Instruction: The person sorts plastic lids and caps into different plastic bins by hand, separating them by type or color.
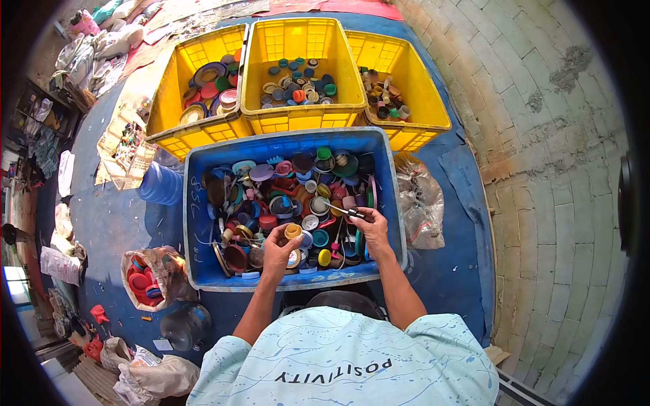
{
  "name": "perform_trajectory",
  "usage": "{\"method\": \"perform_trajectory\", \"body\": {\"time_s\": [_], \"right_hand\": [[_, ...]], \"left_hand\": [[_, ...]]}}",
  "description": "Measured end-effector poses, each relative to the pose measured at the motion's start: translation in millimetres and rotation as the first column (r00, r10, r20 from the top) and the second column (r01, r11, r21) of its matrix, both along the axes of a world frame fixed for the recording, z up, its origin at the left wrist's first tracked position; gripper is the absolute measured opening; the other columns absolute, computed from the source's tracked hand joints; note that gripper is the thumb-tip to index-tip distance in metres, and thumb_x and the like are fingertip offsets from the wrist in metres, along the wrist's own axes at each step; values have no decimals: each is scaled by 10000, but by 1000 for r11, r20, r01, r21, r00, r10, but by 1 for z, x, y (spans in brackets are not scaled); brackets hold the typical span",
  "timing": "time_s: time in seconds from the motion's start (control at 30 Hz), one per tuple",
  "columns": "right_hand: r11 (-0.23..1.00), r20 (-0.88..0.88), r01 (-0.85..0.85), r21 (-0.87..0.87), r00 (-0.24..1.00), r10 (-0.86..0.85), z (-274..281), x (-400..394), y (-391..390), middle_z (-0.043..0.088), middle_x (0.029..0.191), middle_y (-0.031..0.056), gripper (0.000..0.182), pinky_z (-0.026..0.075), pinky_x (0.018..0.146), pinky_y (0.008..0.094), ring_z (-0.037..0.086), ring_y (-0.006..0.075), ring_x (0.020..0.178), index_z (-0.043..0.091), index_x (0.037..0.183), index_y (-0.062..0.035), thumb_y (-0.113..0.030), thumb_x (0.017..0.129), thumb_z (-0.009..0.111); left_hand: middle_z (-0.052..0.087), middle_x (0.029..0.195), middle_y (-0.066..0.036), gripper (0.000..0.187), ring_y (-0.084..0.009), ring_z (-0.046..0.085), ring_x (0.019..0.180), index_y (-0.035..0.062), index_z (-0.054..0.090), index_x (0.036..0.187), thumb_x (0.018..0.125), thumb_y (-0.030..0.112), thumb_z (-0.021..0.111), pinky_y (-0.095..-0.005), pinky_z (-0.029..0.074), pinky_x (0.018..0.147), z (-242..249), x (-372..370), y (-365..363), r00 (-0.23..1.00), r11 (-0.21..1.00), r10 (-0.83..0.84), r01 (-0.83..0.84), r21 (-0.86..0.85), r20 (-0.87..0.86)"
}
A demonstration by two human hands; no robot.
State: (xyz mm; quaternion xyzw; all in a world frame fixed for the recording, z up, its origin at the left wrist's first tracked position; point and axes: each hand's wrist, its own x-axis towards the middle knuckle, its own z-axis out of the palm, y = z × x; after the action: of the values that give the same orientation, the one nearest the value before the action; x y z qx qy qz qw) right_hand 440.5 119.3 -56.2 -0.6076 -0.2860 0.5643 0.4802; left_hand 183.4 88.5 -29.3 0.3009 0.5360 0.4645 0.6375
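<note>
In the head view both of my hands are over a blue crate full of mixed plastic caps and lids. My left hand is closed around a small yellow-orange cap, its hollow side facing up. Between the fingers of my right hand is a slim black-handled tool; its thin pale shaft points left over the caps. The shaft's tip and the cap are apart. Below my hands lie a yellow lid and a teal ring-shaped lid.
Behind the crate stand three yellow crates: the left crate has large lids, the middle crate and right crate smaller caps. A sack of red lids and a blue jug are left; a clear bag is right.
</note>
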Motion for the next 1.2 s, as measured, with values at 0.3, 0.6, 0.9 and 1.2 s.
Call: {"method": "perform_trajectory", "body": {"time_s": [0.3, 0.6, 0.9, 1.2], "right_hand": [[941, 676, -248, -232, 655, 339, -27, 1, -12, 690, 948, 167, 317, 508, 794, 384, 660, 303, 897, 659, 1019, -24, -217, 772, 706], [955, 898, -265, -130, 378, 227, -61, -17, 40, 634, 1002, 208, 276, 453, 881, 443, 573, 394, 978, 625, 998, -33, -160, 753, 616], [944, 927, -245, -222, 246, 282, -88, -30, 83, 572, 1160, 247, 516, 401, 944, 499, 478, 419, 1139, 535, 1156, -11, -192, 686, 645], [918, 860, -325, -229, 375, 347, -109, 14, 79, 640, 1037, 257, 504, 474, 903, 433, 584, 429, 1012, 517, 1202, 17, -72, 709, 567]], "left_hand": [[629, 1036, -62, 444, -100, 602, 898, 11, 541, 1170, 814, 178, 748, -242, 505, 772, -3, -13, -13, 1000, 998, 16, -15, -69, 18], [613, 1034, -69, 409, -109, 607, 879, 2, 536, 1158, 828, 155, 723, -242, 518, 758, -11, -43, -36, 983, 981, 177, -173, -92, 37], [612, 1020, -65, 419, -109, 606, 878, 4, 528, 1167, 834, 170, 722, -241, 519, 753, -6, -46, -36, 979, 971, 206, -203, -126, 11], [612, 1025, -57, 411, -99, 596, 860, 11, 536, 1157, 830, 176, 723, -231, 510, 726, -17, -52, -29, 979, 966, 203, -197, -169, 20]]}}
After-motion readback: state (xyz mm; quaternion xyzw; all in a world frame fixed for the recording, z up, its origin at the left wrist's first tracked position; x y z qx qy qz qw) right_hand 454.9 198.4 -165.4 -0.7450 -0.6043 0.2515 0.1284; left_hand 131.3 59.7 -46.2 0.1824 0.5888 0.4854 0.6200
